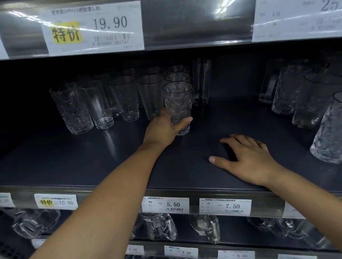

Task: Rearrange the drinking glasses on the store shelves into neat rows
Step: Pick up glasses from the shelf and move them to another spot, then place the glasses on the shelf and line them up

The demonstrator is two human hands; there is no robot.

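One glass (pixel 179 102) upright at the mid shelf (pixel 79 159), head view, just in front of the back group (pixel 124 98) of glasses; can't tell if its base touches. Left grip (pixel 165 129) grasps its lower part, thumb across the front. Right grip (pixel 246 157) released, flat on shelf, fingers spread, nr front edge. Right group (pixel 309 100) stands well apart. Mugs (pixel 160 226) on shelf below.

glasses (pixel 124 98) clustered back-left on shelf (pixel 84 158), more glasses (pixel 312 102) at right edge, mugs (pixel 160 226) on the shelf below
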